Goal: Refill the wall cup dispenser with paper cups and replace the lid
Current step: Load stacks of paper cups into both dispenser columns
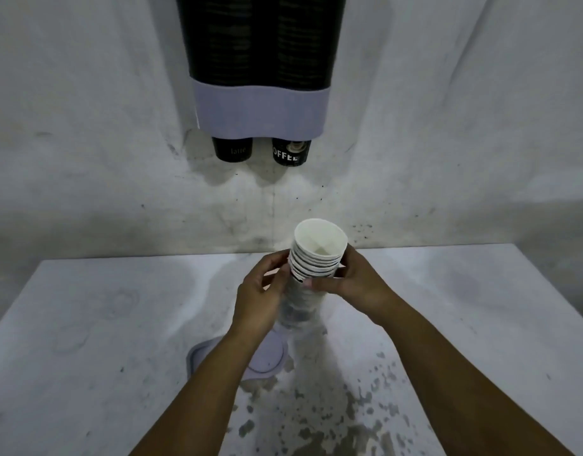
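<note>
Dark translucent dispenser (260, 41) on the rough whitewashed wall, well above and beyond both hands; two columns of stacked black cups inside, pale lilac band across the bottom. Two black cups poking out underneath: left dispenser cup (232, 149) with faint lettering, right dispenser cup (291, 153) printed in white capitals.

Between the hands, over the table: stack of paper cups (316, 258), mouth tilted up toward the camera, white inside, thin rolled rims ringed one below another, dark print on the outer walls. Lower part of the stack wrapped in a clear crinkled plastic sleeve (300, 307) running down toward the tabletop.

Left hand (260, 301) against the stack's left side, fingers curled round the sleeve just below the exposed rims. Right hand (352, 281) against the right side, thumb and fingertips pinching at the sleeve's top edge, touching the lowest bare rims.

Below the left wrist, partly hidden by the forearm: lilac lid (267, 357), flat on the table, rounded corners, shallow oval recess.

White table (86, 324), matte and scuffed, grey speckled patches of worn paint under the right forearm.
</note>
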